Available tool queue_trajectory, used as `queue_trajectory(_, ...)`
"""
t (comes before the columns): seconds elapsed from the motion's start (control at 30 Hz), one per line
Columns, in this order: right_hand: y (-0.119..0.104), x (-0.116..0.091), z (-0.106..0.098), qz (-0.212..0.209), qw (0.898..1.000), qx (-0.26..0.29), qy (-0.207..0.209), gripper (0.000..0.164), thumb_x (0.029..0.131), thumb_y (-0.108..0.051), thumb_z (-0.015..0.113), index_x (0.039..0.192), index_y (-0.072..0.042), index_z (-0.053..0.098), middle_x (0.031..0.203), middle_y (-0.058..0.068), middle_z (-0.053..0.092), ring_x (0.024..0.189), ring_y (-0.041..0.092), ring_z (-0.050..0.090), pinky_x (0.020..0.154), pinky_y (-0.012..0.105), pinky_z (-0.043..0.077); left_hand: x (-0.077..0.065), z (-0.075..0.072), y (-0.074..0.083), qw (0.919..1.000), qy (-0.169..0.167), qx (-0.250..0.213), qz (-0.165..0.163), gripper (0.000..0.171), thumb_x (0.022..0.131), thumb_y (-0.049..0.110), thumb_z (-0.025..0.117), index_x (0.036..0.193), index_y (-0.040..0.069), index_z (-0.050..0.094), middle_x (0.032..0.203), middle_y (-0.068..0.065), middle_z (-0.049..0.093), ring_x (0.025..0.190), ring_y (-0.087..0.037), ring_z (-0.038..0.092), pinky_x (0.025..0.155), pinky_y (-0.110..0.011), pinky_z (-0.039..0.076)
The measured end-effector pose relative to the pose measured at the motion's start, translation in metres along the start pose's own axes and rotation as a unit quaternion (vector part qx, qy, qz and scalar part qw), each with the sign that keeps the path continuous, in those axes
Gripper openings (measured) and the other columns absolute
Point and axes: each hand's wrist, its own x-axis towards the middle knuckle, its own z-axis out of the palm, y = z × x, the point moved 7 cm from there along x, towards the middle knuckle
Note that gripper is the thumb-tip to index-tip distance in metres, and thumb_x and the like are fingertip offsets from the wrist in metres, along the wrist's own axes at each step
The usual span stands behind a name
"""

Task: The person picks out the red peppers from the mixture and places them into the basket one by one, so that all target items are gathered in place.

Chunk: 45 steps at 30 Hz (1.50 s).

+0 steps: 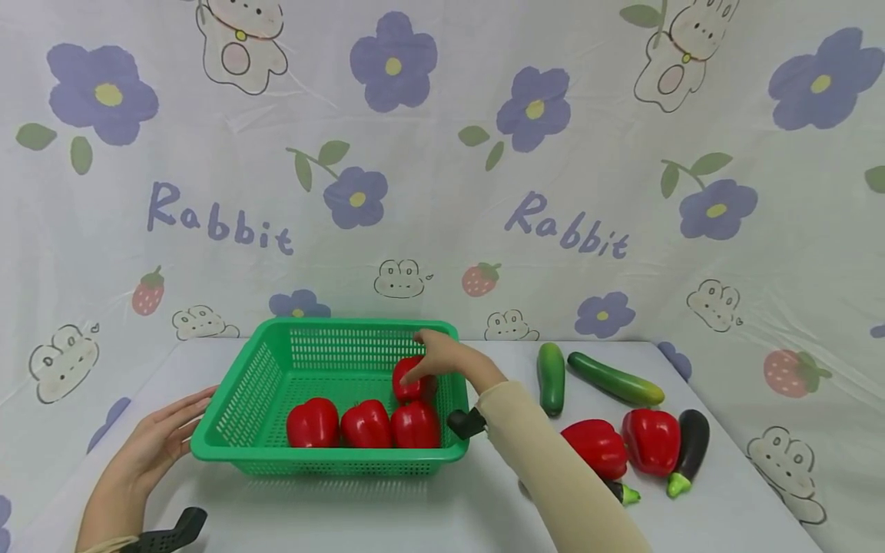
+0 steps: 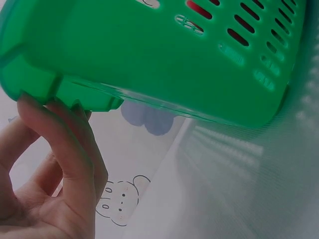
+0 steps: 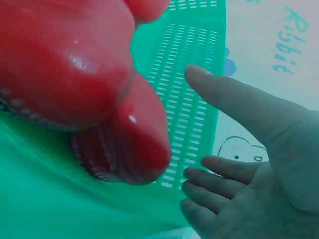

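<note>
A green plastic basket (image 1: 318,455) with slotted walls holds several red bell peppers, three in a row along its near side. Another bell pepper (image 1: 408,380) lies behind the right end of that row. My right hand (image 1: 442,357) reaches over the basket's right side, thumb in front of this pepper in the head view. In the right wrist view its fingers are spread, with a gap to the nearest bell pepper (image 3: 134,134). At the basket's left end, my left hand (image 1: 155,442) touches the outer rim with its fingertips, bent fingers (image 2: 70,144) under the lip.
Right of the basket lie a short cucumber (image 1: 551,380), a longer one (image 1: 615,378), two red bell peppers (image 1: 650,442) and a dark eggplant (image 1: 691,445). Another eggplant (image 1: 622,491) is partly hidden by my right sleeve. A printed cloth (image 1: 442,153) hangs behind the white table.
</note>
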Motion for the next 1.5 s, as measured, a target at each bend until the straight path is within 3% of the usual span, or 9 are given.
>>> queue_trajectory(0.47, -0.005, -0.015, -0.010, -0.033, 0.999, 0.012, 0.021, 0.079, 0.081, -0.026, 0.078, 0.145, 0.001, 0.039, 0.145, 0.020, 0.047, 0.131, 0.036, 0.047, 0.100, 0.049, 0.050, 0.000, 0.001, 0.002, 0.9994, -0.016, -0.027, 0.017, 0.032, 0.103, 0.013, 0.048, 0.111, 0.032, 0.073, 0.109, 0.022, 0.070, 0.097, -0.001, 0.068, 0.077, -0.025, 0.057)
queue_trajectory(0.73, 0.002, -0.027, -0.019, -0.044, 0.998, 0.038, 0.037, 0.082, 0.081, -0.028, 0.078, 0.147, -0.004, 0.038, 0.149, 0.017, 0.044, 0.137, 0.035, 0.043, 0.102, 0.053, 0.047, 0.001, 0.002, 0.001, 0.9994, -0.018, -0.026, 0.016, 0.033, 0.103, 0.013, 0.047, 0.111, 0.033, 0.072, 0.109, 0.023, 0.070, 0.098, -0.001, 0.068, 0.077, -0.025, 0.057)
queue_trajectory(1.03, 0.016, -0.047, -0.029, -0.049, 0.995, 0.048, 0.067, 0.083, 0.081, -0.030, 0.078, 0.148, -0.005, 0.036, 0.146, 0.019, 0.047, 0.132, 0.038, 0.048, 0.099, 0.055, 0.048, -0.002, 0.002, 0.001, 0.9995, -0.020, -0.019, 0.016, 0.030, 0.103, 0.015, 0.050, 0.113, 0.033, 0.072, 0.110, 0.023, 0.070, 0.099, 0.000, 0.067, 0.078, -0.025, 0.057)
queue_trajectory(1.3, 0.035, -0.070, -0.043, -0.041, 0.993, 0.036, 0.108, 0.085, 0.080, -0.037, 0.078, 0.149, -0.008, 0.037, 0.152, 0.015, 0.043, 0.140, 0.037, 0.040, 0.104, 0.059, 0.043, -0.001, 0.003, 0.001, 0.9997, -0.018, -0.011, 0.013, 0.028, 0.102, 0.017, 0.052, 0.113, 0.034, 0.072, 0.111, 0.025, 0.069, 0.099, 0.001, 0.067, 0.079, -0.025, 0.057)
queue_trajectory(1.5, 0.055, -0.081, -0.047, -0.020, 0.992, 0.036, 0.115, 0.086, 0.080, -0.040, 0.078, 0.150, -0.012, 0.036, 0.155, 0.014, 0.038, 0.143, 0.038, 0.036, 0.106, 0.062, 0.039, -0.001, 0.003, 0.001, 0.9996, -0.023, -0.012, 0.008, 0.028, 0.102, 0.018, 0.051, 0.111, 0.034, 0.072, 0.110, 0.025, 0.069, 0.100, 0.002, 0.066, 0.080, -0.024, 0.056)
